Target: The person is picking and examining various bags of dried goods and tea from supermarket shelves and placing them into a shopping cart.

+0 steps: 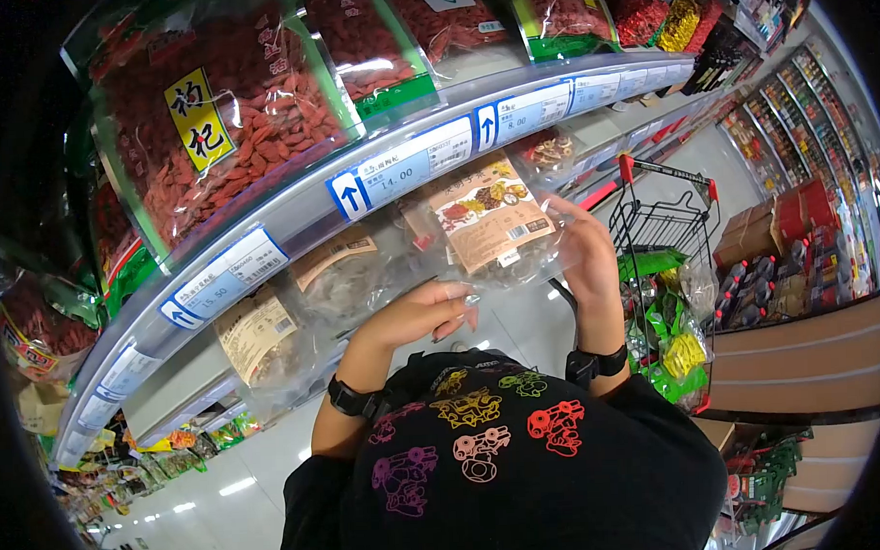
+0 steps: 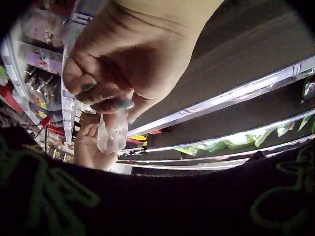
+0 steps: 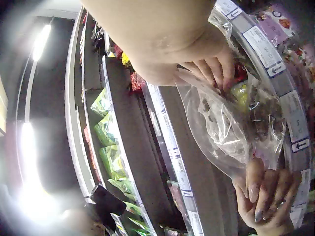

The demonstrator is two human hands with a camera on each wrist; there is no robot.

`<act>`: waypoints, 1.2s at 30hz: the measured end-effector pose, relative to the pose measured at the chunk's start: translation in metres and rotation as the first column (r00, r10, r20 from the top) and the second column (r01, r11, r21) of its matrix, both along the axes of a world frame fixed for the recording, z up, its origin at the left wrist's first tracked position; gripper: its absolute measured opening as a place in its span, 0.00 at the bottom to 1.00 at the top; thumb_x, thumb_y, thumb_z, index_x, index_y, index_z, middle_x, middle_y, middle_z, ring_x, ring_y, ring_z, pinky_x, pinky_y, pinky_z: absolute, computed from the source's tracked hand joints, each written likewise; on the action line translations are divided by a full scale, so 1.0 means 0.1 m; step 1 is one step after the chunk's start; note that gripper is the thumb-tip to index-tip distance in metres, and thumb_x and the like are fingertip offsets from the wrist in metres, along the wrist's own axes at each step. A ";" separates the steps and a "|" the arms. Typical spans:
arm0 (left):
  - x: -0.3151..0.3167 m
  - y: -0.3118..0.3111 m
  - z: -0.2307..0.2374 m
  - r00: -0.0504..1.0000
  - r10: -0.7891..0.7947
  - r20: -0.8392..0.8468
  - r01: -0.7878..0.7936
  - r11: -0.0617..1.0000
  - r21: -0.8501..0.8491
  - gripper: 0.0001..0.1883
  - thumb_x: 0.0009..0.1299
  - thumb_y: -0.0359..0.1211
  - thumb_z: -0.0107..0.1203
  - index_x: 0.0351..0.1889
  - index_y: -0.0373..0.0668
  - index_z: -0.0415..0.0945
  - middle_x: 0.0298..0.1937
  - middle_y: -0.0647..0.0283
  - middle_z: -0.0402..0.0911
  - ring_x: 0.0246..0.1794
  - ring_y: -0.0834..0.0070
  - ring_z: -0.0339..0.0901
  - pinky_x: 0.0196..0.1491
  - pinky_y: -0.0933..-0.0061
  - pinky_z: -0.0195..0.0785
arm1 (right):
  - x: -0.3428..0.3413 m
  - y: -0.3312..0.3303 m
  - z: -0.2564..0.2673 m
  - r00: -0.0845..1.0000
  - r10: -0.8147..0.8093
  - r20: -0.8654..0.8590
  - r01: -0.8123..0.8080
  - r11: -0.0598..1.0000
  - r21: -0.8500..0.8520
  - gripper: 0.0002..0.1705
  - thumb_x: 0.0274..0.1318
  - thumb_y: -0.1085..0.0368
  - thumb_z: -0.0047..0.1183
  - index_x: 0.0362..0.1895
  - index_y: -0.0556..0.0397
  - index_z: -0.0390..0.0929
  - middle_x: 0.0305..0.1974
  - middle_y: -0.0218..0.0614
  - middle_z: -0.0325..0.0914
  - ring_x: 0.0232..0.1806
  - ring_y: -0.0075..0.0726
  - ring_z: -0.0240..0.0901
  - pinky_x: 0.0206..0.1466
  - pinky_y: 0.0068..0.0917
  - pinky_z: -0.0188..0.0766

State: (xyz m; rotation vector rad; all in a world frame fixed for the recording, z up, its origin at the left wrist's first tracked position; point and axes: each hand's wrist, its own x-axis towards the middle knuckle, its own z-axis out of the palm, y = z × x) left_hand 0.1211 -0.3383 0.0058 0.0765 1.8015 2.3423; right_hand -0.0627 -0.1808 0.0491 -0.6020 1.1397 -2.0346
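Observation:
A clear plastic bag of dried food [image 1: 496, 215] with a tan printed label is held up between both hands, below the shelf edge. My left hand [image 1: 422, 312] pinches its near left corner; in the left wrist view the curled fingers [image 2: 113, 104] close on clear film. On the other side my right hand [image 1: 589, 246] grips the bag's right edge, thumb and fingers at the film. From the right wrist view the back of the bag [image 3: 221, 128] shows wrinkled and see-through, its contents partly hidden by glare.
Bags of red goji berries [image 1: 231, 117] fill the shelf above, behind a price-label strip [image 1: 398, 179]. Similar tan-labelled bags [image 1: 258, 340] lie on the lower shelf to the left. A shopping cart [image 1: 666, 219] with green and yellow packets stands at right.

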 end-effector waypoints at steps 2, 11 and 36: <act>-0.04 0.03 0.05 0.999 -0.022 -0.025 0.020 0.999 -0.048 0.11 0.68 0.33 0.38 0.38 0.36 0.69 0.18 0.69 0.68 0.15 0.87 0.58 0.24 0.85 0.55 | 0.00 0.04 0.01 0.998 -0.061 -0.010 0.061 0.998 -0.012 0.22 0.49 0.71 0.35 0.49 0.72 0.63 0.46 0.53 0.69 0.49 0.42 0.66 0.54 0.34 0.60; -0.34 0.18 0.03 0.998 0.048 -0.035 -0.047 0.999 0.025 0.14 0.69 0.36 0.36 0.32 0.35 0.69 0.13 0.72 0.61 0.15 0.86 0.58 0.27 0.85 0.54 | -0.12 0.22 -0.06 0.980 -0.198 0.018 0.199 0.979 -0.054 0.24 0.49 0.68 0.35 0.49 0.74 0.61 0.48 0.54 0.66 0.50 0.43 0.65 0.54 0.32 0.60; -0.39 0.25 -0.12 0.996 0.077 0.045 -0.082 0.991 0.110 0.11 0.68 0.33 0.39 0.37 0.35 0.68 0.27 0.68 0.69 0.21 0.86 0.60 0.24 0.86 0.56 | -0.07 0.29 -0.05 0.983 -0.176 0.050 0.179 0.982 -0.064 0.25 0.48 0.71 0.37 0.53 0.68 0.60 0.49 0.48 0.67 0.50 0.38 0.64 0.54 0.29 0.59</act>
